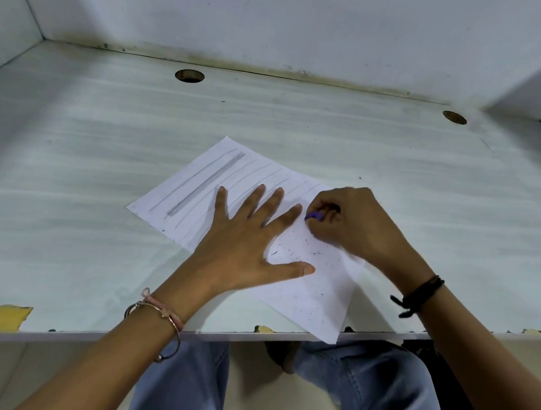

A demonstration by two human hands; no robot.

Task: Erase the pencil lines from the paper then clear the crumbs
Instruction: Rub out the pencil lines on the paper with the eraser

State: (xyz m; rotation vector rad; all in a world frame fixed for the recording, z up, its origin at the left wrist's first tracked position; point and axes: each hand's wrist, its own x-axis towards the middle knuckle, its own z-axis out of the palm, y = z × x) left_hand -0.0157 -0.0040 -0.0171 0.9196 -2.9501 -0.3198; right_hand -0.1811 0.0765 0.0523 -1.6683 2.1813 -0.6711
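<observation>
The paper (319, 302) lies at an angle on the pale surface (104, 159), its near corner overhanging the front edge. On the sheet's left portion the pencil lines (206, 183) stand unerased, among them one broad grey band. The left grip (247, 235), a bare hand, is released: fingers straight and spread, palm flat on the middle of the sheet. This placement, by judgement, pins the paper so that rubbing cannot drag or crease it. Just right of the left index fingertip, the purple eraser (313, 215) touches the paper. The right grip (355, 224) grasps it, fingers curled close around it, probably for firm downward pressure. Dark crumbs (304, 249) lie scattered over the cleared right portion, from beside the left thumb toward the near corner. Erasing appears roughly half done; crumb clearing is not yet begun.
</observation>
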